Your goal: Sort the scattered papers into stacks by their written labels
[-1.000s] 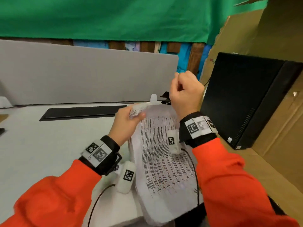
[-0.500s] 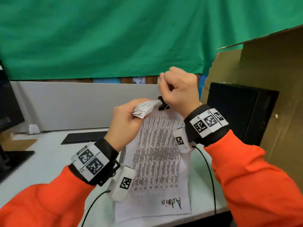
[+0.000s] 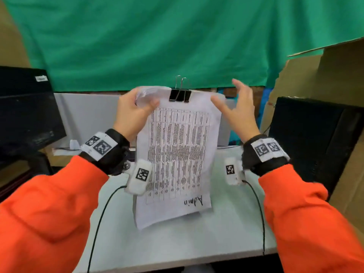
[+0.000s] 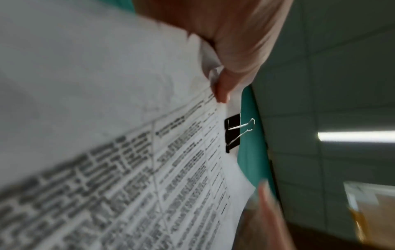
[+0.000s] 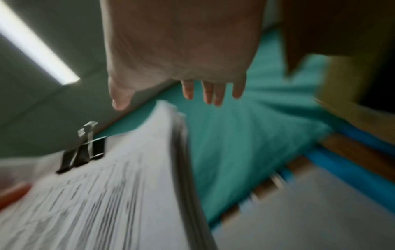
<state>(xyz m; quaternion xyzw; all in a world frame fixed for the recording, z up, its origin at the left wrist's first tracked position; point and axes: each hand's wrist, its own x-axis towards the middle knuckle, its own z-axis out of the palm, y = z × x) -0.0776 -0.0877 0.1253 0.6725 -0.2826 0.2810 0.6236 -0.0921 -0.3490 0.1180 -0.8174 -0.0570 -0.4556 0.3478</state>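
While the left hand (image 3: 132, 113) pinches its upper left corner, the clipped stack of papers (image 3: 177, 154) hangs upright above the desk (image 3: 177, 239).
Handwritten "Admin" marks the bottom; the right hand (image 3: 236, 113), fingers spread, holds nothing beside the top right corner, and a black binder clip (image 3: 180, 94) grips the top edge.

You wear bright orange sleeves (image 3: 49, 209) on both arms. Each wrist carries a black band (image 3: 110, 154) faced with a white strip of two square black-and-white markers. A white pod (image 3: 138, 179) bearing one marker hangs at 6 o'clock of each band, trailing a thin black cable (image 3: 98, 219)
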